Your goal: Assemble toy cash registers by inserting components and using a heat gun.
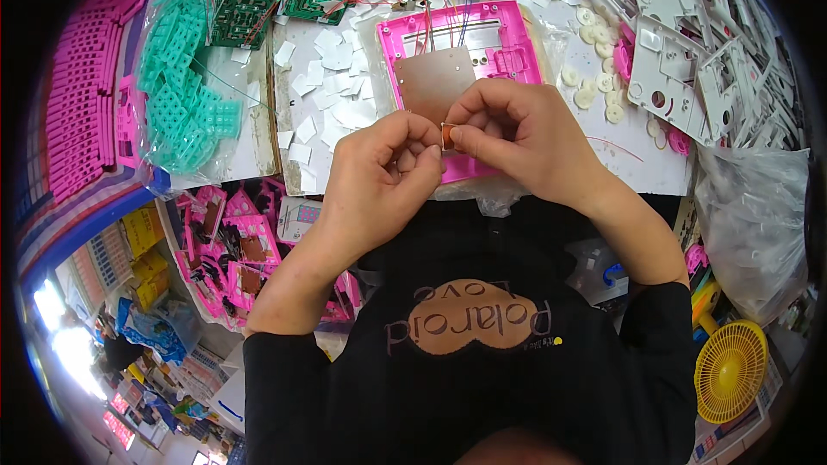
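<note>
A person's two bare hands meet over a pink plastic casing (510,58) on a white tabletop (650,170). The right hand (527,133) has its grip narrowed on a small copper-coloured piece (447,136). The left hand (379,165) has fingertips at its left edge; whether that grip holds it, I cannot tell. A brown circuit board (435,77) lies over the casing.

The pink housing (515,34) is glossy plastic, the brown panel (431,82) smooth and matt.
</note>
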`<state>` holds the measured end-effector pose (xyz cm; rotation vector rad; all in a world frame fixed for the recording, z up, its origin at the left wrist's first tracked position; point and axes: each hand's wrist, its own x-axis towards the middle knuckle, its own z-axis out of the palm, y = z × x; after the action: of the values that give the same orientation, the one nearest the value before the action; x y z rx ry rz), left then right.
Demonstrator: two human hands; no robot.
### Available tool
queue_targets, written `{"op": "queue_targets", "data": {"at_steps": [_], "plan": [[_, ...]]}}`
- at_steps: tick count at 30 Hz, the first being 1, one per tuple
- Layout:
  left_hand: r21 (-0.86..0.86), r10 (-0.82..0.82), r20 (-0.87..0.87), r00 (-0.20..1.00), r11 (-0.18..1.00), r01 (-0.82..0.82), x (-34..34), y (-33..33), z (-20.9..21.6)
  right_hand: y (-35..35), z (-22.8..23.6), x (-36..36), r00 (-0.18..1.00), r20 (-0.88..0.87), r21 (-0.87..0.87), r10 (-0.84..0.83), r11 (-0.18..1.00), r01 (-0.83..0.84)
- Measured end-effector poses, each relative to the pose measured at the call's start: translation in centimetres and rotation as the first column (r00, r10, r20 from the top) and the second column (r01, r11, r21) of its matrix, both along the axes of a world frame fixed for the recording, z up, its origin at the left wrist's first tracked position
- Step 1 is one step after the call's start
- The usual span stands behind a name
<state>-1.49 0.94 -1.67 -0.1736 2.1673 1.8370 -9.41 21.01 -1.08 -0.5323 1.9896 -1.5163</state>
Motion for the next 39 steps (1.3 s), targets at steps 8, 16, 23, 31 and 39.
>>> {"op": "queue_targets", "data": {"at_steps": [8, 16, 23, 31, 39], "plan": [[-0.002, 0.064, -0.054, 0.996, 0.998, -0.064, -0.1, 0.5, -0.1, 0.0, 0.0, 0.0, 1.0, -0.031, 0.044, -0.001, 0.999, 0.003], [0.106, 0.111, -0.109, 0.988, 0.989, -0.1, 0.0, 1.3, -0.7, 0.0, 0.2, 1.3, 0.877, -0.478, -0.027, -0.044, 0.999, 0.035], [-0.003, 0.027, -0.053, 0.998, 1.0, -0.028, -0.5, 0.9, 0.0, 0.6, -0.6, 2.6, 0.955, -0.266, -0.065, -0.133, 0.991, 0.12], [0.282, -0.173, 0.395, 0.902, 0.957, 0.06, -4.9, -1.8, 1.8, 0.5, -2.1, 1.7, 0.535, -0.845, -0.057, -0.005, 0.995, -0.081], [-0.28, -0.361, -0.011, 0.932, 0.896, 0.344, -4.5, -1.8, 2.3, 0.3, -2.0, 1.6, 0.434, -0.887, 0.163, 0.155, 0.986, -0.019]]}}
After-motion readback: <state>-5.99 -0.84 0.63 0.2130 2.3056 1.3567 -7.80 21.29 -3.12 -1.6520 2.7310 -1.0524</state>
